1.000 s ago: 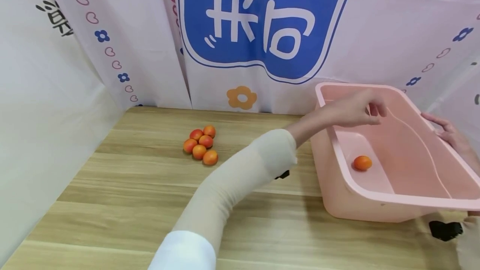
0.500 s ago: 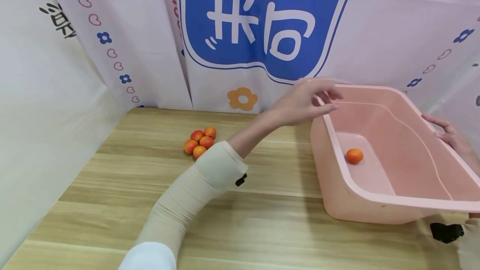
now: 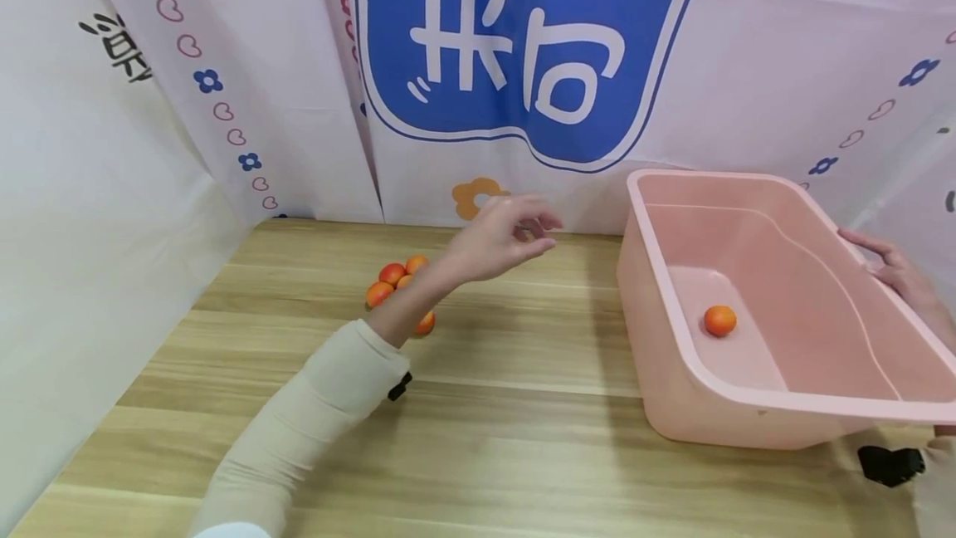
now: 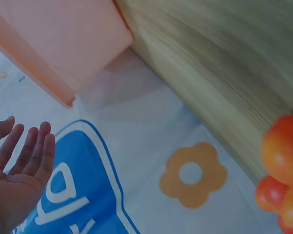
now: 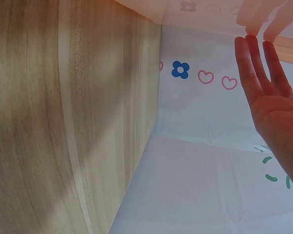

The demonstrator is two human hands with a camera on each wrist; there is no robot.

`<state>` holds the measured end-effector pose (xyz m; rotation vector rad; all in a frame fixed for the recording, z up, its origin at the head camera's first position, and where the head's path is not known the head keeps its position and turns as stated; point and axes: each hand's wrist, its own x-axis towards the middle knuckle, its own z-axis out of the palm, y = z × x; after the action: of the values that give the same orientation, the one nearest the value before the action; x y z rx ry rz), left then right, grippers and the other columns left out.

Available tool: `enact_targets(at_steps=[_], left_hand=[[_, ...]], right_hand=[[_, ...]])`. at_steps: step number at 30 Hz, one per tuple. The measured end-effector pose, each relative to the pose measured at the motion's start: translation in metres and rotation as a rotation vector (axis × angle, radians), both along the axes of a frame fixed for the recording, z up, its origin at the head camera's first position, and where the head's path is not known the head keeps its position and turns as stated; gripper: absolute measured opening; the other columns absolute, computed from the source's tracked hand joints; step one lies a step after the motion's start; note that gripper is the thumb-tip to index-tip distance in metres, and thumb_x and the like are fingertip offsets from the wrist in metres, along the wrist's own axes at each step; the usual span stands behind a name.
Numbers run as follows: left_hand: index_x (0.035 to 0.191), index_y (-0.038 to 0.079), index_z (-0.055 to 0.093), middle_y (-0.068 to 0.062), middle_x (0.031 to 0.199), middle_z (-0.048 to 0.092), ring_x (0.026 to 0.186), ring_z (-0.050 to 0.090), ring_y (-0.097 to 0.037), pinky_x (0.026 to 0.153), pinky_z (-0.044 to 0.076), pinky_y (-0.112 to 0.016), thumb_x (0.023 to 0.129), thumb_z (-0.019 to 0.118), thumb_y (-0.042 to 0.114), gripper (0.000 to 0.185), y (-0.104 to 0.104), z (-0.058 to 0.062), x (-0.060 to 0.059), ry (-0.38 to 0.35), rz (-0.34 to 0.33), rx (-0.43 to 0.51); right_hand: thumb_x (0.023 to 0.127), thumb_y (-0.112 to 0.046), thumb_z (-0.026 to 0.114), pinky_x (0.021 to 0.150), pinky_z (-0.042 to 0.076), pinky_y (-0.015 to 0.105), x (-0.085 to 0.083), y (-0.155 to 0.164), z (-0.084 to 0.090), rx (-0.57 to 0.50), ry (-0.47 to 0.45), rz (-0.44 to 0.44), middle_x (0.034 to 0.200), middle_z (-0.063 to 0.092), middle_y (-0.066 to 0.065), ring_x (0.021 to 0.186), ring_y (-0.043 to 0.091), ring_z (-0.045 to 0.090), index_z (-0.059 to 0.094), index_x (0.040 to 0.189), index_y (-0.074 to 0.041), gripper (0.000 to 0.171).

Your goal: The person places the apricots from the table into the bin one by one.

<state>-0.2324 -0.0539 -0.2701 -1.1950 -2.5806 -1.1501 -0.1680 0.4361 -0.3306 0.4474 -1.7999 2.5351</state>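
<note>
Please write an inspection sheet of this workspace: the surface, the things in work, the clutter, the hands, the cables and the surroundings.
Surface: wooden table, light planks.
Things in work: pink tub at the right, tilted, one orange fruit inside; pile of orange fruits on the table at the left, partly behind the forearm.
Clutter: nothing seen.
Hands: left hand in the air between pile and tub, fingers relaxed, holding nothing; right hand rests on the tub's far right rim with straight fingers.
Cables: nothing seen; a black wrist strap shows at the lower right.
Surroundings: white printed cloth with a blue panel and flowers hangs behind and at the sides.
</note>
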Motion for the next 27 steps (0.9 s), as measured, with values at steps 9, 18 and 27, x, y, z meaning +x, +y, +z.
enact_targets(at_steps=[9, 18, 27], left_hand=[[0.114, -0.005, 0.072, -0.017, 0.111, 0.072, 0.098, 0.072, -0.029, 0.085, 0.062, -0.037, 0.095, 0.074, 0.001, 0.021, -0.052, -0.016, -0.005, -0.03, 0.127, -0.039], [0.117, -0.009, 0.07, -0.025, 0.116, 0.069, 0.102, 0.07, -0.037, 0.089, 0.06, -0.047, 0.096, 0.071, 0.0, 0.023, -0.102, -0.037, -0.018, -0.116, 0.218, -0.06], [0.121, -0.012, 0.068, -0.029, 0.119, 0.068, 0.104, 0.069, -0.042, 0.093, 0.058, -0.052, 0.095, 0.068, -0.002, 0.028, -0.135, -0.053, -0.03, -0.171, 0.318, -0.116]], right_hand=[[0.107, 0.006, 0.023, 0.061, 0.057, 0.019, 0.008, -0.004, 0.002, 0.118, -0.024, -0.078, 0.111, 0.07, -0.006, 0.079, 0.008, 0.068, 0.06, 0.138, -0.027, 0.058], [0.106, 0.007, 0.021, 0.062, 0.056, 0.017, 0.004, -0.001, 0.002, 0.141, -0.001, -0.06, 0.111, 0.07, -0.006, 0.081, 0.007, 0.067, 0.062, 0.138, -0.027, 0.062], [0.105, 0.009, 0.019, 0.059, 0.056, 0.017, 0.004, -0.001, 0.004, 0.118, -0.027, -0.069, 0.104, 0.07, -0.005, 0.076, 0.007, 0.066, 0.066, 0.133, -0.028, 0.066]])
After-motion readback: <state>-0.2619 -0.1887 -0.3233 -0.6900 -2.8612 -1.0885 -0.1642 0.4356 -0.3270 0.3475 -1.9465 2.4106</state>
